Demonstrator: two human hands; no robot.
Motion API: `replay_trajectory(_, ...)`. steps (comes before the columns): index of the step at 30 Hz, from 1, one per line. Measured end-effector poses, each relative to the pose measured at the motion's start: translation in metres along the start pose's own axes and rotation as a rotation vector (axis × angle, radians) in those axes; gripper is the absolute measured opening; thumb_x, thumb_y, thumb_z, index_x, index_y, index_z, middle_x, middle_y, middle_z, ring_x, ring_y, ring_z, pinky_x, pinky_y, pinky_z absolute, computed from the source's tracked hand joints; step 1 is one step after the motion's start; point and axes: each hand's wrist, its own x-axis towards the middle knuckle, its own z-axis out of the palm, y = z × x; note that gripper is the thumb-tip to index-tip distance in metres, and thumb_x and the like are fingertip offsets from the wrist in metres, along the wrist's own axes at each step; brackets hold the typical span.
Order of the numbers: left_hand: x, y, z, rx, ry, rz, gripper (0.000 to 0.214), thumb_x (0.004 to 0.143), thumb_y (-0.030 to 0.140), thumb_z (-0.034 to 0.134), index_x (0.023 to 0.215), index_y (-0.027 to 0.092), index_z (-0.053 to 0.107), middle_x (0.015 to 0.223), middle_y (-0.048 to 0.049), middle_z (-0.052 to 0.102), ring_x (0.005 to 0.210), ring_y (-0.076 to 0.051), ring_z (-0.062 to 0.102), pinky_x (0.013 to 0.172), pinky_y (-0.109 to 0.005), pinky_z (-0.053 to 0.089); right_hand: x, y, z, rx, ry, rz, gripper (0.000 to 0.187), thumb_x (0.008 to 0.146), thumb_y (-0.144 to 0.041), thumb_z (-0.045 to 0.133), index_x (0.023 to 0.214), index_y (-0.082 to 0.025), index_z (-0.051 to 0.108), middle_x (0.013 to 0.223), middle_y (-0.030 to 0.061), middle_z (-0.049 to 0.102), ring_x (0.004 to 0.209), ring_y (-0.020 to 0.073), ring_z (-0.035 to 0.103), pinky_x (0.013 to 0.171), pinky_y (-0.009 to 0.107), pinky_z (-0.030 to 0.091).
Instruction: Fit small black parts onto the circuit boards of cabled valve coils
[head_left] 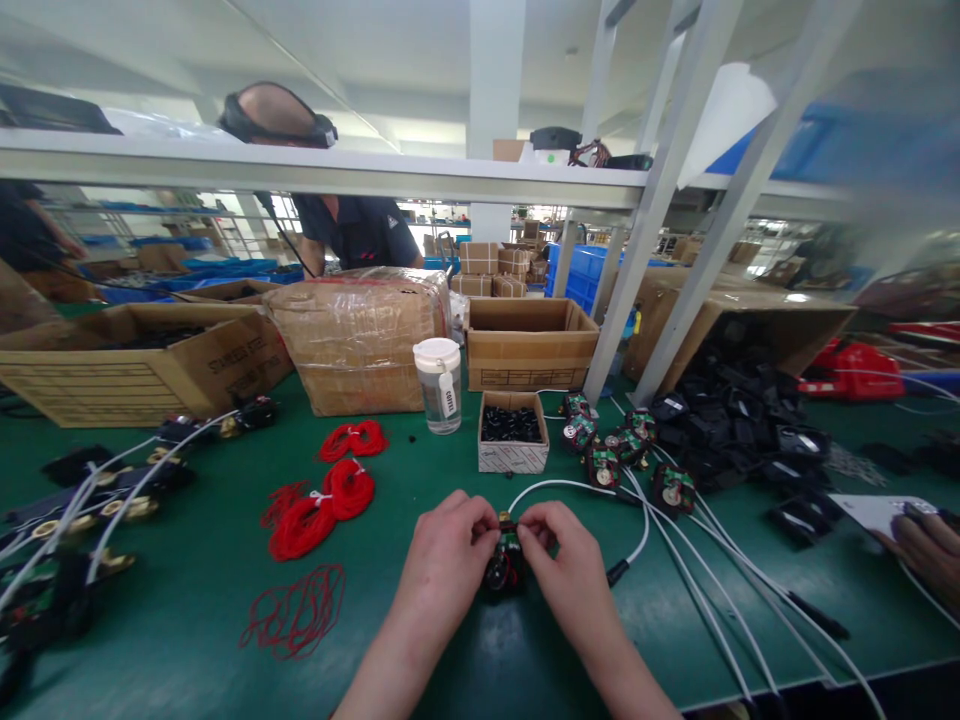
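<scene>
Between my hands, on the green bench, is a small black device with a green circuit board [504,572] and a brass fitting at its top. My left hand [455,545] pinches at its upper left edge, fingertips closed. From the other side my right hand [559,555] pinches at the upper right edge. Whatever tiny part the fingertips hold is hidden. A white cable [570,484] arches from the device to a black connector [617,573] on the right. Just beyond my hands stands a small box of black parts [514,455].
Red wire bundles [322,510] lie left. A lidded water cup [438,388] stands behind. Similar cabled devices [602,467] and a heap of black housings [735,430] are on the right. Another person's hand [930,550] shows at the right edge. A shelf [375,170] crosses above.
</scene>
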Motion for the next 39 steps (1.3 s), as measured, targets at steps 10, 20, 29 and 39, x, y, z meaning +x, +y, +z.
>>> replay_trajectory(10, 0.000, -0.001, -0.001, -0.008, 0.007, -0.013, 0.014, 0.078, 0.011, 0.064, 0.074, 0.023, 0.069, 0.079, 0.0026, 0.061, 0.076, -0.014, 0.061, 0.071, -0.025, 0.040, -0.001, -0.002, 0.001, -0.021, -0.022, 0.016, 0.008, 0.088, -0.017, 0.056, 0.085, -0.022, 0.062, 0.080, -0.0008, 0.059, 0.072, 0.0158, 0.057, 0.067, 0.027, 0.044)
replay_trajectory(20, -0.001, -0.001, -0.002, -0.086, 0.012, -0.023, 0.013, 0.079, 0.014, 0.060, 0.075, 0.023, 0.069, 0.080, 0.0014, 0.061, 0.076, -0.015, 0.063, 0.071, -0.025, 0.044, 0.005, -0.008, 0.006, -0.027, -0.006, 0.018, 0.010, 0.085, -0.014, 0.057, 0.079, -0.022, 0.060, 0.079, -0.0006, 0.059, 0.069, 0.0151, 0.055, 0.063, 0.026, 0.044)
replay_trajectory(29, -0.010, -0.020, -0.008, -0.227, 0.043, -0.055, 0.022, 0.086, 0.024, 0.053, 0.091, 0.024, 0.074, 0.096, -0.0030, 0.071, 0.096, -0.021, 0.066, 0.089, -0.033, 0.047, 0.006, -0.008, 0.006, -0.034, -0.020, 0.033, 0.011, 0.086, -0.013, 0.055, 0.079, -0.022, 0.058, 0.078, -0.0016, 0.057, 0.068, 0.0140, 0.055, 0.063, 0.025, 0.044)
replay_trajectory(39, -0.006, -0.014, 0.002, -0.238, 0.013, -0.089, 0.015, 0.079, 0.023, 0.065, 0.088, 0.024, 0.076, 0.088, -0.0016, 0.070, 0.083, -0.019, 0.067, 0.079, -0.030, 0.049, 0.007, -0.007, 0.006, -0.036, -0.017, 0.005, 0.010, 0.085, -0.015, 0.055, 0.078, -0.022, 0.058, 0.077, -0.0010, 0.057, 0.066, 0.0144, 0.055, 0.062, 0.026, 0.044)
